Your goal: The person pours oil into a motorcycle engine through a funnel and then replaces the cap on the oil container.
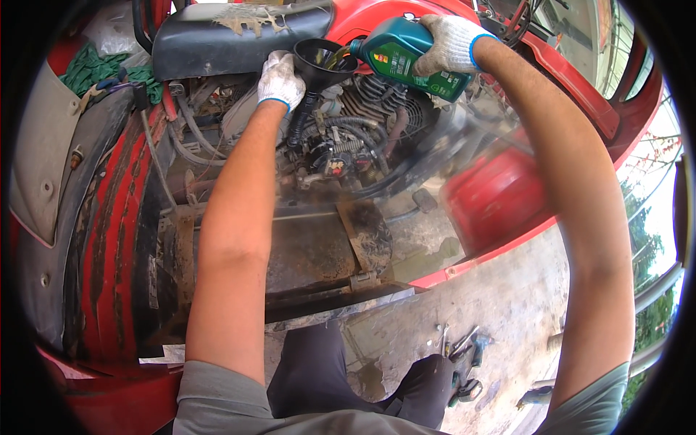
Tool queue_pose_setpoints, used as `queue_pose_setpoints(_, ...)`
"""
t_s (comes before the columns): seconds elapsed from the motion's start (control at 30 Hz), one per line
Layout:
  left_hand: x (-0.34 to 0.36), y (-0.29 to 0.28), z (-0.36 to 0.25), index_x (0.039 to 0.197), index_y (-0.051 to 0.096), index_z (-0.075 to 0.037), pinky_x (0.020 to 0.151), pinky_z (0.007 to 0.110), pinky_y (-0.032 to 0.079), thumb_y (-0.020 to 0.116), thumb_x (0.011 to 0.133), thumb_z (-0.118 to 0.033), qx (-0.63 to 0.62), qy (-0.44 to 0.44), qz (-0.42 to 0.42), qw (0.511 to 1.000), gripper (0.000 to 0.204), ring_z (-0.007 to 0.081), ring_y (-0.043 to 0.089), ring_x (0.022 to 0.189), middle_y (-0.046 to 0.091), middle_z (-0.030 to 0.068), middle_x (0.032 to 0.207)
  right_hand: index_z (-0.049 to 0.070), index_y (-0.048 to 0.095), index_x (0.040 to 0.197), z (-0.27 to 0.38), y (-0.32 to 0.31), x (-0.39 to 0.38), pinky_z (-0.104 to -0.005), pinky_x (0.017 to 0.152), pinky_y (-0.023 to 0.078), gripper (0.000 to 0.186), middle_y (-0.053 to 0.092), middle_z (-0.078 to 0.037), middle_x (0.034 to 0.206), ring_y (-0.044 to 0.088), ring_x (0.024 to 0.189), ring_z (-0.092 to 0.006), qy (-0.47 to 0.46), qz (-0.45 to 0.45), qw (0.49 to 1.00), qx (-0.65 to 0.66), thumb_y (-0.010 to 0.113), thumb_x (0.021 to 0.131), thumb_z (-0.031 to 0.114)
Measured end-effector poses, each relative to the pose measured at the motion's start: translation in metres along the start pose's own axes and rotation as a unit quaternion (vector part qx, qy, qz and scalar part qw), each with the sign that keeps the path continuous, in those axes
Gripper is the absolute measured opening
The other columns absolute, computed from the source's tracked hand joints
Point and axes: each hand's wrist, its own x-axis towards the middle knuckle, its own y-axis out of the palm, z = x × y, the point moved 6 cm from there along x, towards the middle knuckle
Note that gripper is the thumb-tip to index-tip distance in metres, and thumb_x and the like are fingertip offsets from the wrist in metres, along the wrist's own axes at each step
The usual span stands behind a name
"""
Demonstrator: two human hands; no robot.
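Observation:
My right hand, in a white knit work glove with a blue cuff, grips a dark green motor oil bottle. The bottle lies tipped on its side, its neck over the wide mouth of a black funnel. Yellowish oil shows between the spout and the inside of the funnel. My left hand, gloved the same way, is closed at the funnel's left side and steadies it; some of its fingers are hidden. From the funnel a dark ribbed tube runs down to the greasy engine.
A torn black seat and red bodywork border the engine at the back. Left lie a green cloth and a long lever. A rusty metal box sits nearer me. Several hand tools lie on the concrete floor.

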Motion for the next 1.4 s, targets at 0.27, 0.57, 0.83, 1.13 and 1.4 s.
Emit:
queue_pose_setpoints(0.27, 0.001, 0.002, 0.005, 0.126, 0.064, -0.004, 0.11, 0.047, 0.046, 0.064, 0.082, -0.016, 0.01, 0.003, 0.017, 1.0, 0.045, 0.0424, 0.053, 0.129, 0.056, 0.0232, 0.136, -0.001, 0.065, 0.131, -0.003, -0.001, 0.003, -0.0405, 0.093, 0.059, 0.085, 0.074, -0.022, 0.116, 0.074, 0.104, -0.0325, -0.013, -0.02, 1.0, 0.011, 0.091, 0.059, 0.038)
queue_pose_setpoints(0.57, -0.001, -0.001, -0.003, 0.121, 0.066, -0.004, 0.11, 0.046, 0.046, 0.063, 0.084, -0.015, -0.01, 0.011, -0.008, 1.0, 0.039, 0.042, 0.054, 0.128, 0.057, 0.0208, 0.135, -0.001, 0.067, 0.128, -0.003, 0.0, 0.005, -0.0403, 0.092, 0.059, 0.084, 0.074, -0.022, 0.115, 0.074, 0.103, -0.0326, -0.018, -0.032, 0.999, 0.01, 0.091, 0.059, 0.04)
queue_pose_setpoints(0.83, 0.0, 0.003, 0.004, 0.125, 0.063, -0.003, 0.109, 0.047, 0.046, 0.063, 0.081, -0.014, 0.002, 0.016, 0.002, 1.0, 0.045, 0.042, 0.053, 0.129, 0.056, 0.0221, 0.136, 0.001, 0.067, 0.13, 0.004, -0.005, -0.001, -0.0414, 0.092, 0.059, 0.085, 0.074, -0.022, 0.116, 0.074, 0.103, -0.0326, -0.026, -0.012, 0.999, 0.022, 0.091, 0.058, 0.039)
queue_pose_setpoints(1.13, 0.0, 0.002, 0.002, 0.123, 0.065, -0.003, 0.109, 0.046, 0.047, 0.063, 0.08, -0.013, 0.001, 0.014, -0.005, 1.0, 0.044, 0.0419, 0.054, 0.128, 0.056, 0.0218, 0.136, -0.001, 0.065, 0.132, -0.001, 0.0, 0.002, -0.0413, 0.094, 0.059, 0.087, 0.074, -0.022, 0.117, 0.074, 0.104, -0.0329, -0.01, -0.025, 1.0, 0.002, 0.092, 0.059, 0.039)
queue_pose_setpoints(1.4, 0.0, 0.003, 0.001, 0.123, 0.065, -0.003, 0.109, 0.046, 0.047, 0.064, 0.08, -0.014, 0.001, 0.014, -0.007, 1.0, 0.044, 0.0414, 0.054, 0.128, 0.057, 0.0211, 0.136, -0.001, 0.064, 0.134, -0.002, -0.003, 0.0, -0.041, 0.094, 0.059, 0.089, 0.074, -0.022, 0.118, 0.074, 0.104, -0.0328, -0.013, -0.03, 0.999, -0.007, 0.092, 0.059, 0.039)
